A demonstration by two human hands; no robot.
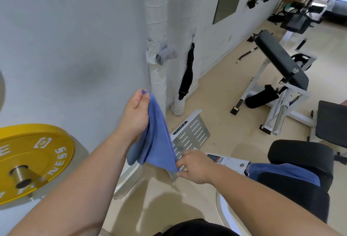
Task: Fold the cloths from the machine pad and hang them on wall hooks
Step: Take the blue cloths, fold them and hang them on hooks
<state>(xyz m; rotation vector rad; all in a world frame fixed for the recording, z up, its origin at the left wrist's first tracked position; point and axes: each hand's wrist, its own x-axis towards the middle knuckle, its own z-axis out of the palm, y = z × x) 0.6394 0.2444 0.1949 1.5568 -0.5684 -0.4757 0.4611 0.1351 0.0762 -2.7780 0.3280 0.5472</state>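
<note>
Head view. Left hand (138, 111) is raised near the wall (75, 38), its grip pinching the top corner of a blue cloth (157, 138) between thumb and fingers. Right hand (195, 166) is lower and to the right, grip narrow, pinching the cloth's bottom corner. The cloth hangs in the air between both hands, in front of a slotted metal footplate (195, 128). Its long axis runs on a steep diagonal, with the top end up-left at the left hand and the bottom end pointing down-right at the right hand. It looks doubled over in layers, but the fold count is hard to tell. A second blue cloth (281, 172) lies draped on the black machine pad (296, 188), right of the right hand, long axis roughly left-right. Yellow weight plate (35, 158) at far left. White wrapped pipes (157, 29) stand against the wall, and a black strap (187, 74) hangs beside them. Black-padded bench (279, 59) farther back.
</note>
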